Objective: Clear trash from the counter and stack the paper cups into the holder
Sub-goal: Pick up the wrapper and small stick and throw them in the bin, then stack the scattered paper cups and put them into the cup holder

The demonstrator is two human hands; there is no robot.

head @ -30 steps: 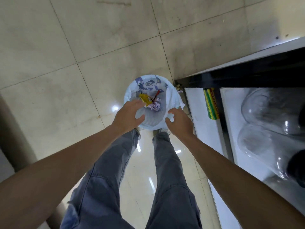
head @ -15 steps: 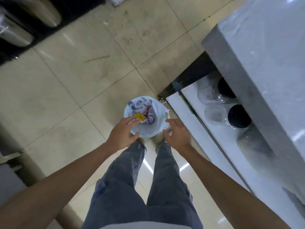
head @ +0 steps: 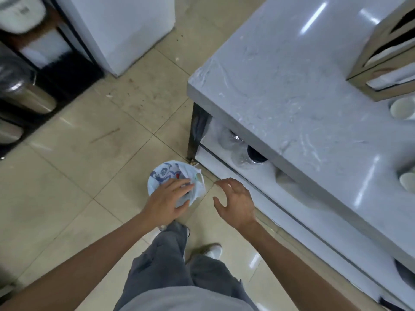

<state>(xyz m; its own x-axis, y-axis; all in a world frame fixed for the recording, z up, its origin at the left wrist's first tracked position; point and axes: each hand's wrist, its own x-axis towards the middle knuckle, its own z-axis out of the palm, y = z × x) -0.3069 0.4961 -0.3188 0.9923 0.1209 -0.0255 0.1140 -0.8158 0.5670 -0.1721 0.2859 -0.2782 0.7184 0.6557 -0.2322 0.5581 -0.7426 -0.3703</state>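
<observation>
Reaching down toward the tiled floor (head: 74, 180), the left hand (head: 167, 204) lies over the small trash bin (head: 161, 176) with its fingers stretched flat and loosely spread across the white plastic liner (head: 197, 187); the fingertips rest on the crumpled film near the bin's mouth, though whether they pinch it cannot be told, since the palm hides what is beneath. The bin stands on the floor just beside the dark leg (head: 194, 135) of the desk (head: 303, 90), at about ten o'clock from the person's white shoe (head: 213, 251), and a blue cartoon print shows on its far inner wall. The right hand (head: 235, 203) hangs in the air at three o'clock from the bin — fingers splayed and curled, palm turned inward, holding nothing and touching nothing. Up on the desk, at the right edge of the view, two white paper cups sit apart from each other: one cup (head: 402, 107) just below a mirrored holder (head: 381, 52) at one o'clock, the other cup (head: 407, 181) nearer, at three o'clock — partly cut off by the frame. Clear plastic containers (head: 244, 153) lie on the shelf (head: 292, 198) under the desk top. Grey trousers (head: 170, 265) fill the bottom of the view.
</observation>
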